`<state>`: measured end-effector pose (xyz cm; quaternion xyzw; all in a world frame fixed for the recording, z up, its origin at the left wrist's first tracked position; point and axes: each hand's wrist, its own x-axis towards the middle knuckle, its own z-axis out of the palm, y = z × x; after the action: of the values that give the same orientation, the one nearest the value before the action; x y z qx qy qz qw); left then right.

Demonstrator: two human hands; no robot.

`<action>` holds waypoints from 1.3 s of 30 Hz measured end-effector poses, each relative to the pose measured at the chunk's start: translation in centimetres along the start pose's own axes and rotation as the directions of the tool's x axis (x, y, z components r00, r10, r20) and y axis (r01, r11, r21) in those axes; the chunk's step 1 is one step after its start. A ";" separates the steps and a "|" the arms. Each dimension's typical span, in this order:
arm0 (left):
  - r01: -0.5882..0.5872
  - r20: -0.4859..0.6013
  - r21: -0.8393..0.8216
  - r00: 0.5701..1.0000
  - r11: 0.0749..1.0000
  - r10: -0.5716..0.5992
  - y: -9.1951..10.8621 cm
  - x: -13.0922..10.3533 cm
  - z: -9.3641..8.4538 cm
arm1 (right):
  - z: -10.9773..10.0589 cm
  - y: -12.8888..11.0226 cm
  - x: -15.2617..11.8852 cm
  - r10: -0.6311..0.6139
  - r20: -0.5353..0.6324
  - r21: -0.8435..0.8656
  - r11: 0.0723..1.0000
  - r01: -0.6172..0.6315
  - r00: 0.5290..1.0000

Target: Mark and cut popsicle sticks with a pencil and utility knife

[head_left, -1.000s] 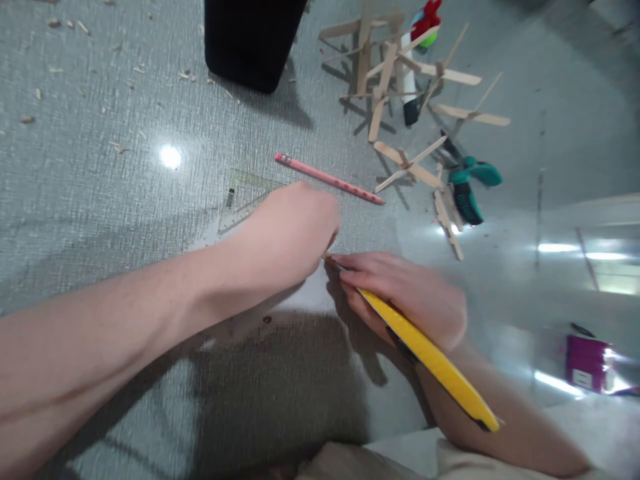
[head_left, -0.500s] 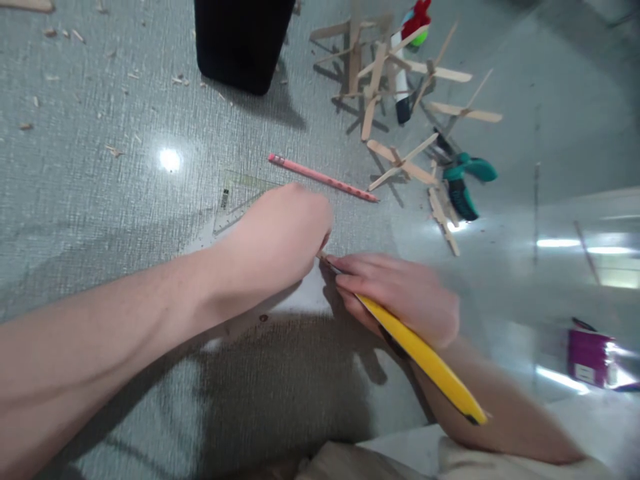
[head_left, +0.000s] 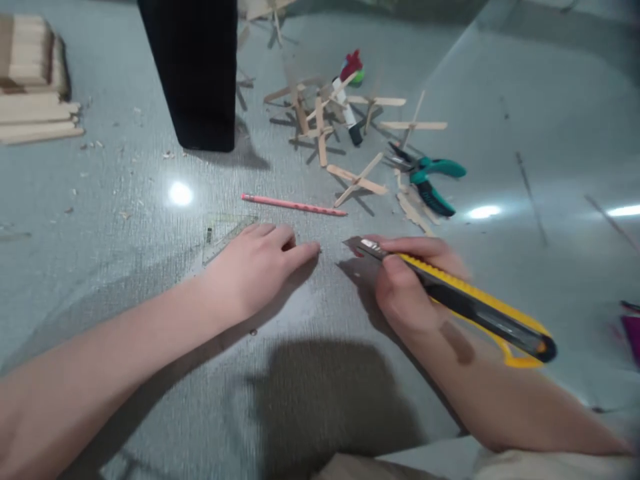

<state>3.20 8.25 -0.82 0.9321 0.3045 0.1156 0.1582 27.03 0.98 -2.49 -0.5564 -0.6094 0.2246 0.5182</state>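
My right hand [head_left: 407,287] is closed around a yellow and black utility knife [head_left: 475,303], its blade out and pointing left just above the table. Across a small gap, my left hand [head_left: 255,267] rests palm down on the table, one digit stretched toward the blade and the other fingers bent apart from it. A tiny dark speck shows at that fingertip; what lies under the palm is hidden. A clear set square [head_left: 213,237] is partly covered by the left hand. A pink pencil [head_left: 295,205] lies just beyond.
Crossed wooden stick pieces [head_left: 356,180] lie in a cluster farther back. Green-handled pliers [head_left: 433,177] rest beside split wood scraps [head_left: 413,210]. A black box-like object [head_left: 200,80] stands at the back, and stacked wooden sticks [head_left: 37,113] are at far left.
My right hand has drawn back to the right with the knife, away from my left hand. The left hand has loosened from its fist. The view has shifted, showing the stick stack.
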 end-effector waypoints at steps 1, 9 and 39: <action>0.001 -0.010 -0.057 1.000 0.998 -0.001 -0.1 -0.1 -0.1 | 0.0 -0.1 0.1 -0.004 -0.013 -0.005 1.000 0.004 1.000; 0.222 0.027 -0.647 0.963 0.730 -0.268 -0.7 -0.4 -1.3 | 0.2 -0.6 0.4 -0.093 0.036 0.002 0.996 0.093 0.995; 0.042 -0.088 -0.210 0.994 0.977 -0.062 -1.2 -0.4 -0.3 | 0.5 -1.3 1.6 -0.236 0.462 -0.048 0.956 0.290 0.855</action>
<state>2.15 8.94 -1.03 0.8957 0.3221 0.1862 0.2433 26.21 2.20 -0.95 -0.4294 -0.7953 0.2387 0.3550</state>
